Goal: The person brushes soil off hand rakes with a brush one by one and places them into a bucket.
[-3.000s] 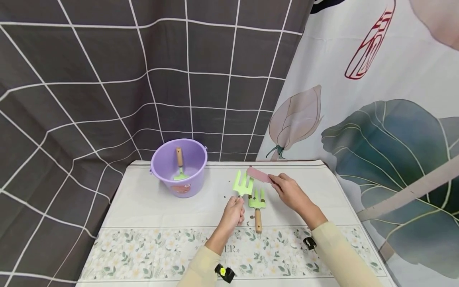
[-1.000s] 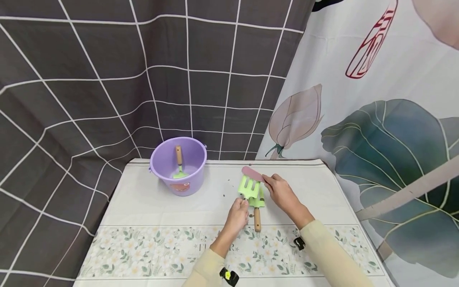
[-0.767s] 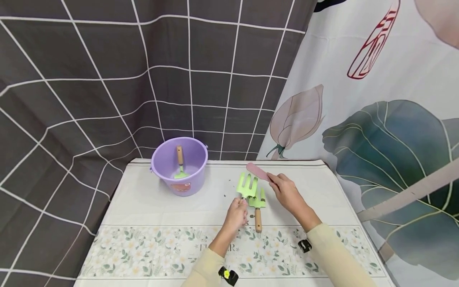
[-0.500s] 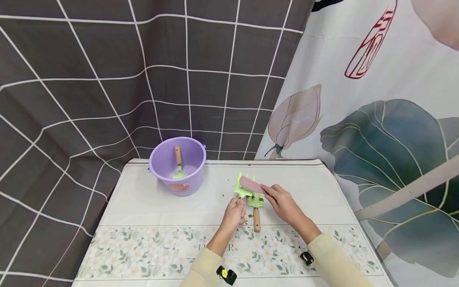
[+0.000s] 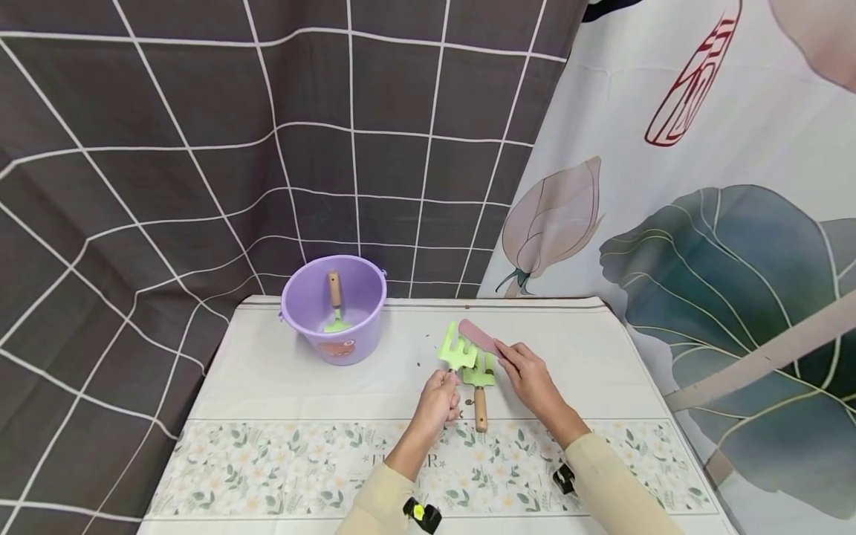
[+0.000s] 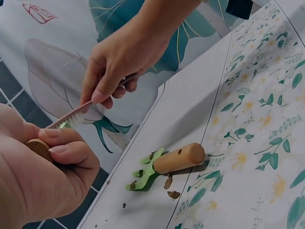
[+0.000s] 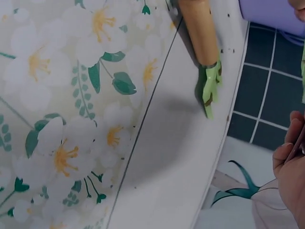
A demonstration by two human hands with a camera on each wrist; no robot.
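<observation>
My left hand (image 5: 433, 403) grips the wooden handle of a small green garden fork (image 5: 458, 354), its tines pointing away from me. In the right hand (image 5: 532, 377) is a pink brush (image 5: 478, 336), pinched by its handle; pale bristles show along its underside in the left wrist view. The brush head lies just right of the held fork's tines. Below them a second green garden fork (image 5: 480, 410) rests on the table, with brown bits stuck on its tines (image 6: 138, 172). In the right wrist view only part of the right hand (image 7: 293, 176) shows.
A purple bucket (image 5: 344, 349) stands at the back left with a wooden-handled green tool (image 5: 335, 293) inside. Brown crumbs (image 6: 173, 194) lie on the white tablecloth (image 5: 267, 371) beside the second fork. A dark gridded curtain (image 5: 394, 171) hangs behind the table.
The brush has passed back and forth over the held fork's tines. Half a second ago it covered them; now it sits further up and right. The lying fork and bucket have stayed put.
</observation>
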